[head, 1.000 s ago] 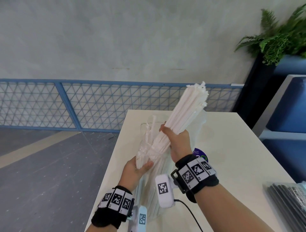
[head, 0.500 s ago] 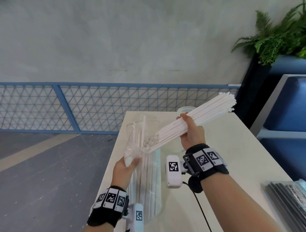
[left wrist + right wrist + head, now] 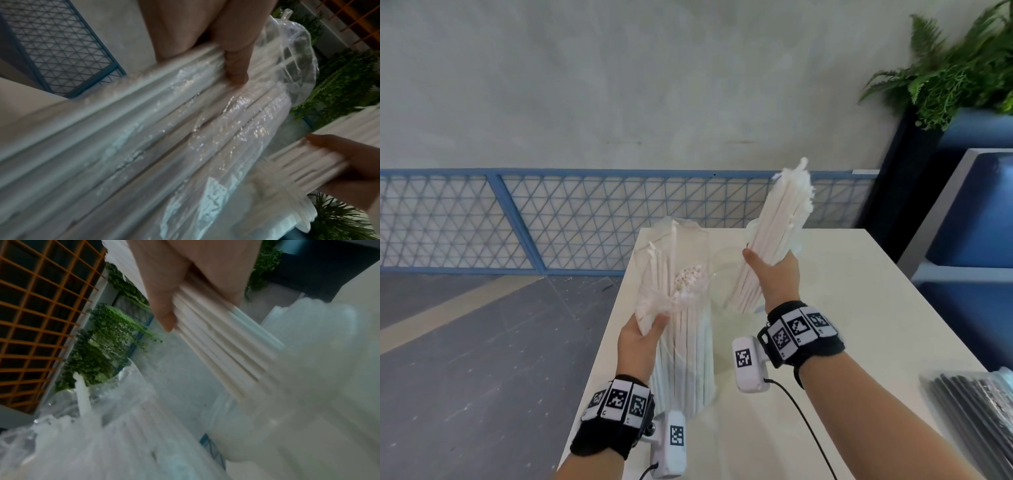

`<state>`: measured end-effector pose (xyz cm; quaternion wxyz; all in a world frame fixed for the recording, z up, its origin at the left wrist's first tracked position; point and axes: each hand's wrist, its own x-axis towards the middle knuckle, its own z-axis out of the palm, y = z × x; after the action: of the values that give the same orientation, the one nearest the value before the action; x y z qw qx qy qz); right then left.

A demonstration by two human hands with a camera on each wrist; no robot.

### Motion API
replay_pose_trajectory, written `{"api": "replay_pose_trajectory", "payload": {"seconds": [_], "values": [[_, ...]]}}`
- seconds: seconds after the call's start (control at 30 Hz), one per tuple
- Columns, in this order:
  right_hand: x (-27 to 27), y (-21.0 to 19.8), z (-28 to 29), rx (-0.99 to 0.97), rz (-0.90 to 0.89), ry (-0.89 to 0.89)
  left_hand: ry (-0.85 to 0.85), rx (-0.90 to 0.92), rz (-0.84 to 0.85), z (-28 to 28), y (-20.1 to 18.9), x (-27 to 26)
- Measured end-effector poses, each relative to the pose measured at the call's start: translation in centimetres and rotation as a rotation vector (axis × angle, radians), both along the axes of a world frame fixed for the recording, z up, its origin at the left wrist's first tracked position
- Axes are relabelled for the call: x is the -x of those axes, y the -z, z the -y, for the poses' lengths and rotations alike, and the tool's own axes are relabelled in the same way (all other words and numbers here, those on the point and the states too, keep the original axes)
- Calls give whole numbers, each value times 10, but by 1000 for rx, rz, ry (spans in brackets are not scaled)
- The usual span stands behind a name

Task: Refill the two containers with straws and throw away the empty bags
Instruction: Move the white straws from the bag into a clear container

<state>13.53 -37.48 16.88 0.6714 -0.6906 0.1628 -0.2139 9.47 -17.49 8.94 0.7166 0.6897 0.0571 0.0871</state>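
Note:
A clear plastic bag (image 3: 688, 359) half full of white straws stands upright near the left edge of the white table (image 3: 859, 308). My left hand (image 3: 643, 329) grips the bag's crumpled upper part; in the left wrist view its fingers (image 3: 236, 68) press into the bag (image 3: 185, 129). My right hand (image 3: 774, 274) grips a thick bundle of white straws (image 3: 780, 212), almost upright, just right of the bag. The bundle's lower ends reach into a clear container (image 3: 726, 284) that is hard to make out. The right wrist view shows the bundle (image 3: 222, 345) entering that blurred container (image 3: 318, 386).
A bag of black straws (image 3: 969, 411) lies at the table's right front edge. Behind the table runs a blue mesh fence (image 3: 517, 219). A potted fern (image 3: 945, 68) and blue seating (image 3: 979, 222) stand to the right. Grey floor lies left of the table.
My right hand has drawn the straw bundle out of the bag, carried it to the right and tipped it from slanted to nearly upright. My left hand still holds the bag.

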Motion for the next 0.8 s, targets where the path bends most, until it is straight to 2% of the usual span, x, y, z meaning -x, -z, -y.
{"api": "replay_pose_trajectory", "payload": {"seconds": [0.17, 0.37, 0.43, 0.53, 0.6, 0.8], "values": [[-1, 14, 6, 83, -23, -3, 10, 26, -1, 5, 1, 0], [-2, 16, 10, 169, 121, 6, 15, 30, -4, 8, 2, 0], [3, 9, 5, 283, 237, 27, 14, 16, 2, 8, 1, 1], [16, -3, -14, 504, 398, -65, 12, 12, 6, 8, 2, 2], [24, -4, -26, 522, 355, -145, 10, 13, 8, 7, 1, 3], [38, -2, -48, 410, -62, -416, 73, 72, 38, 6, -4, 7]]}}
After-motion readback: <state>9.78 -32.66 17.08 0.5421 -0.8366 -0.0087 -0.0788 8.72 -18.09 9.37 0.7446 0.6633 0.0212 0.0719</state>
